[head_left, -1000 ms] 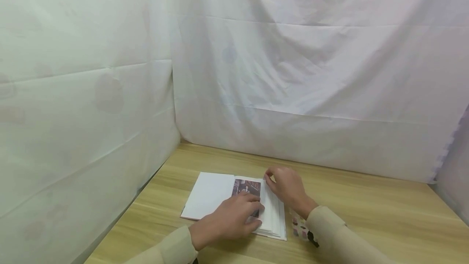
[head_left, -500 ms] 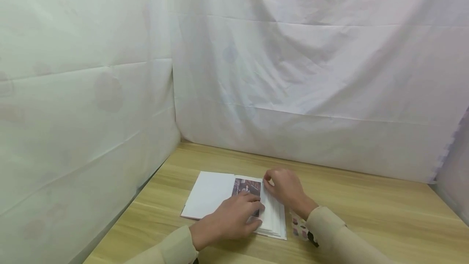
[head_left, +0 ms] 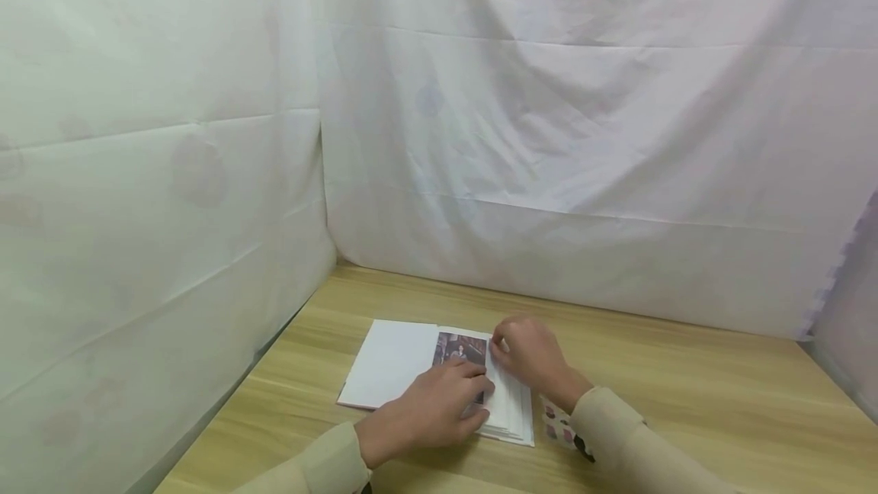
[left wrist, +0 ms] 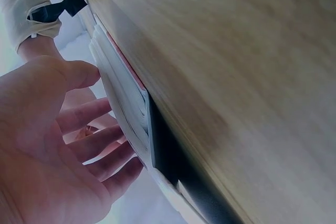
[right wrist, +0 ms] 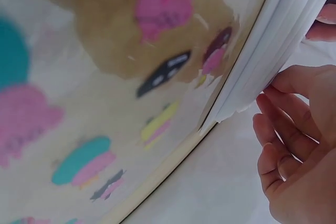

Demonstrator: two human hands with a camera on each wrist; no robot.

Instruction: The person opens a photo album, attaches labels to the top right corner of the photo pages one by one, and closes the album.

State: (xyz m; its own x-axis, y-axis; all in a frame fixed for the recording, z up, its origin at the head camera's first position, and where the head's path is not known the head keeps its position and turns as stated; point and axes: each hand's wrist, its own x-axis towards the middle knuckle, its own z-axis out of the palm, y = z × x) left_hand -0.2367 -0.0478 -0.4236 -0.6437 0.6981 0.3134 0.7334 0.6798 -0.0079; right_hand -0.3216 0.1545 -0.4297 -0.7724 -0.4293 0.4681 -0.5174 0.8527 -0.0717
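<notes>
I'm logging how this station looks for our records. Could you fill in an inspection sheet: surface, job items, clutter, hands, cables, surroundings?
Surface: wood-grain table.
Job items: open book, its left side blank white; a printed picture on its right side, partly covered.
Clutter: clear sheet with colourful shapes, right of the book, partly hidden by the right sleeve.
Left hand: rests over the picture.
Right hand: thumb and forefinger pinch at the edge of the book's pages.
Cables: nothing seen.
Surroundings: pale hanging cloth behind the table and at its left.
</notes>
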